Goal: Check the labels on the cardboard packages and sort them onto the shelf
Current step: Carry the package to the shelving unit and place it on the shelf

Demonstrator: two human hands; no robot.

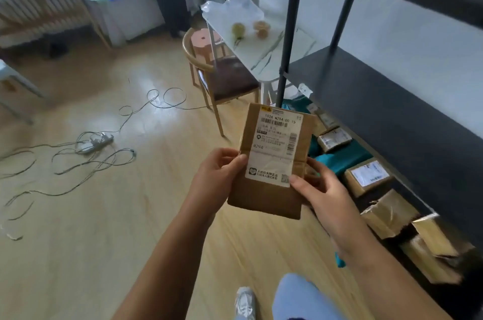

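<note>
package [271, 160] in both hands | chair [222, 79] ahead | shelf [379, 100] right

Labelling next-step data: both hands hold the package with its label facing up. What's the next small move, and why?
Probably carry the flat brown cardboard package right, toward the black metal shelf. The left hand and right hand already grip its lower edges, its white shipping label faces the camera readably, and other labelled cardboard boxes already sit on the lower level.
</note>
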